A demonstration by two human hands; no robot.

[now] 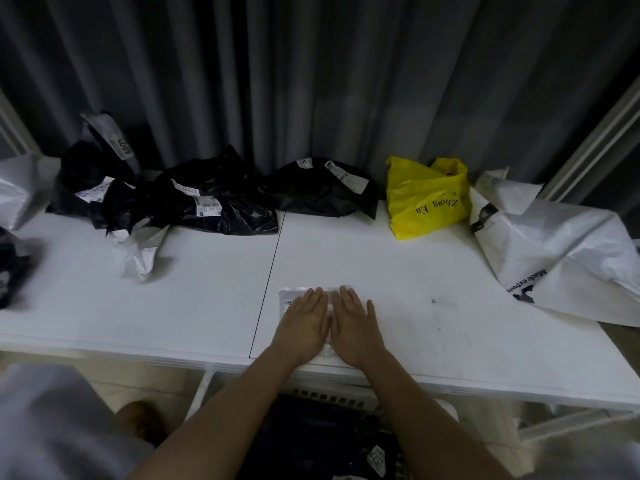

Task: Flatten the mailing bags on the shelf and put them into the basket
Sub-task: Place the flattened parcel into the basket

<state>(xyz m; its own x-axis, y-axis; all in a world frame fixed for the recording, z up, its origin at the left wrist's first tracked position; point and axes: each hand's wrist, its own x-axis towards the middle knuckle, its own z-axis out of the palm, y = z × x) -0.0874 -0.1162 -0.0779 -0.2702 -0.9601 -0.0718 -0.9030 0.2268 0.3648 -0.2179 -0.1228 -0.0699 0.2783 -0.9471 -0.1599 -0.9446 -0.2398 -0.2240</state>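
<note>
A small clear mailing bag [288, 295] lies flat on the white shelf [398, 289] near its front edge. My left hand [304, 323] and my right hand [356, 325] lie side by side on it, palms down with straight fingers, pressing it flat and covering most of it. Below the shelf's front edge stands a basket [322, 398] holding dark flattened bags [311, 441], one with a white label. Along the back of the shelf sit crumpled black mailing bags [214, 202], another black bag [322, 192], a yellow bag [424, 199] and a large white bag [561, 258].
A small crumpled white bag [142, 254] lies left of centre. More bags sit at the far left edge [14, 195]. A grey curtain [311, 81] hangs behind the shelf. White shelf posts [595, 133] rise at the right. A seam [266, 285] splits the shelf top.
</note>
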